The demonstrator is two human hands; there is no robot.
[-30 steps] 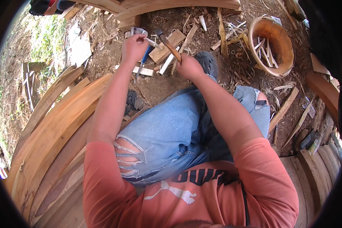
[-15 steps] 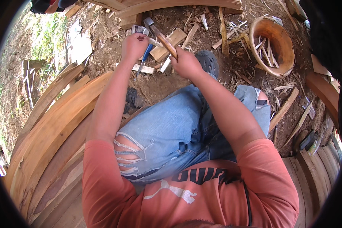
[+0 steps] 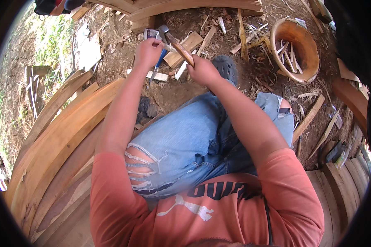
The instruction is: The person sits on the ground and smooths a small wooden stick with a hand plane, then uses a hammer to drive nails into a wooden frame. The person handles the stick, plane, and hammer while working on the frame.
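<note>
My right hand (image 3: 204, 71) is wrapped round the wooden handle of a hammer (image 3: 180, 50). The hammer's metal head points away from me, just right of my left fingertips. My left hand (image 3: 149, 52) is closed in a pinch beside that head; what its fingers hold is too small to make out. Close by my left hand lies a tool with a blue handle (image 3: 161, 57), its thin metal shaft crossing a pale wood strip (image 3: 158, 76). Right of it, partly behind the hammer, is a flat wood block (image 3: 189, 43). A small box-like item (image 3: 149, 33) lies beyond my left fingers.
An orange-brown tub (image 3: 276, 57) with wood slivers stands at the right. Curved planks (image 3: 66, 119) are stacked along my left, and more planks (image 3: 338, 181) lie at lower right. A curved beam (image 3: 193, 5) spans the far side. Wood scraps and shavings litter the dirt.
The hammer has shifted slightly to the right and toward me, in my right hand. My left hand has moved a little to the right, still pinched.
</note>
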